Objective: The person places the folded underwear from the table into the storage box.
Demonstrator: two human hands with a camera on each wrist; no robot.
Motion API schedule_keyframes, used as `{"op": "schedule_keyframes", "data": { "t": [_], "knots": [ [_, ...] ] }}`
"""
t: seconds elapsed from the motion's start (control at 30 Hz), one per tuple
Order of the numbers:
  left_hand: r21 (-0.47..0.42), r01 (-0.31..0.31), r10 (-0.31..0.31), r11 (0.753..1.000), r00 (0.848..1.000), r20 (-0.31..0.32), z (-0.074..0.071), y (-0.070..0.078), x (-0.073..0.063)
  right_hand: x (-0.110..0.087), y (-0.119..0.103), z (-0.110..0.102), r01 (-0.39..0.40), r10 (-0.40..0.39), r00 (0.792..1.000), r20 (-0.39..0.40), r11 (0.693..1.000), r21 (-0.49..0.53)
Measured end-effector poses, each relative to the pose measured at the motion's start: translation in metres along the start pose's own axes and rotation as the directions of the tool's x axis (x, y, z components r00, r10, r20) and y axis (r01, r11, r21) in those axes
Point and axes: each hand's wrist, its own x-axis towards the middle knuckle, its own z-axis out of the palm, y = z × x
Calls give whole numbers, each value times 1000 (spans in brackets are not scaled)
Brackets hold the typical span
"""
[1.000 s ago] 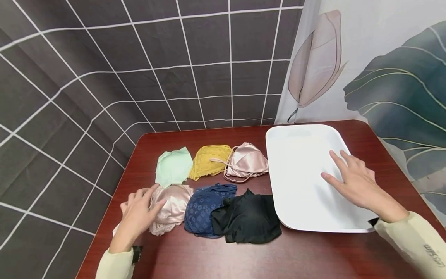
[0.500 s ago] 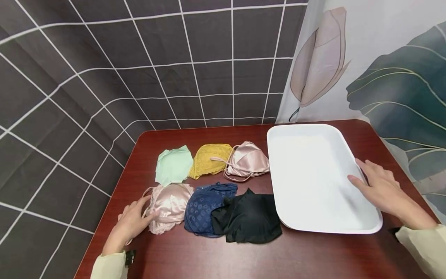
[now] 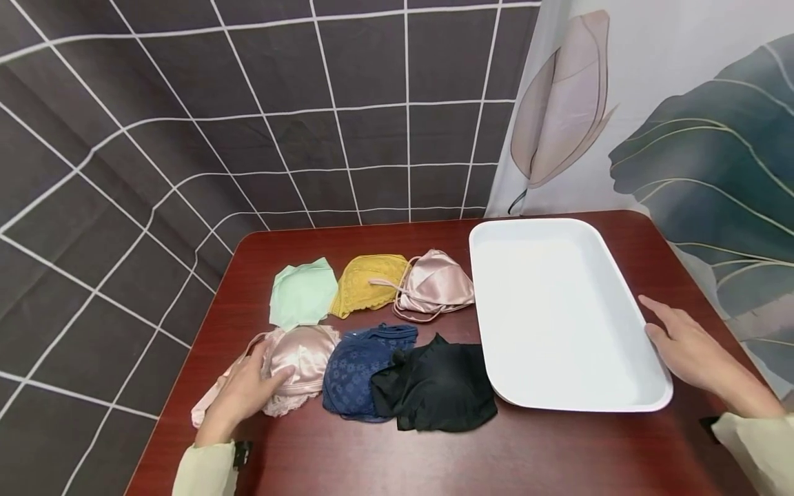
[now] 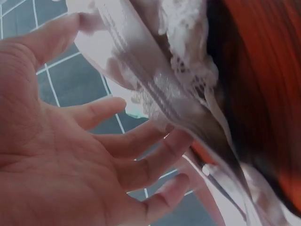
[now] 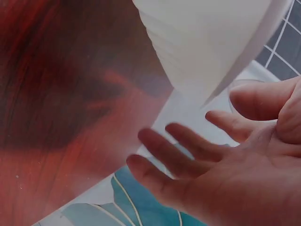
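My left hand (image 3: pixel 240 394) lies over the left side of a pink satin bra with lace trim (image 3: pixel 304 362). In the left wrist view its fingers (image 4: pixel 146 160) are loosely spread, with fingertips right at the bra's band (image 4: pixel 162 94). The bra's other end and strap stretch out to the left, partly hidden under the hand. At the right, my right hand (image 3: pixel 695 355) is beside the white tray (image 3: pixel 558 310), thumb close to its right rim. The right wrist view shows those fingers (image 5: pixel 183 150) relaxed and apart, with nothing between them, below the tray's wall (image 5: pixel 207 42).
A navy bra (image 3: pixel 362 375) and a black bra (image 3: pixel 443 386) lie in the front row. Behind them are a mint-green folded garment (image 3: pixel 304 293), a yellow lace bra (image 3: pixel 369 282) and a pink satin bra with thin straps (image 3: pixel 437 282). A grid-patterned curtain (image 3: pixel 372 138) hangs behind the table.
My right hand has moved from above the tray to outside its right rim. The left hand has shifted slightly over the lace-trimmed bra, whose left end now shows beyond the hand.
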Motion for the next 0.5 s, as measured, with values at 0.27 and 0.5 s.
{"op": "schedule_keyframes", "data": {
  "t": [0.27,0.5],
  "knots": [
    [-32,-19,18,999,1000,-8,3,9,6,2,0,4,-20,19,999,28,999,25],
    [4,42,-42,999,999,17,6,12,11,2,0,6,-17,17,1000,10,1000,24]
  ]
}}
